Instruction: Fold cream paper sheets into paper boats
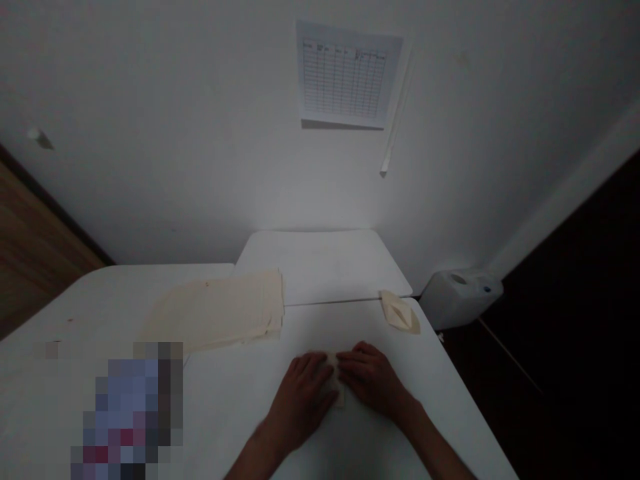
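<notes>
Both my hands lie on a small cream piece of folded paper [338, 390] on the white table [240, 413]. My left hand [303, 400] rests flat over its left side, fingers stretched forward. My right hand [373, 377] presses on its right side with the fingers pointing left. Most of the paper is hidden under the hands; only a narrow strip shows between them.
A stack of cream sheets [220, 310] lies at the back left of the table. A folded paper boat [400, 312] sits near the right edge. A second white table [323, 263] stands behind. A white container [460, 293] is on the dark floor. A blurred patch [127, 413] is at the left.
</notes>
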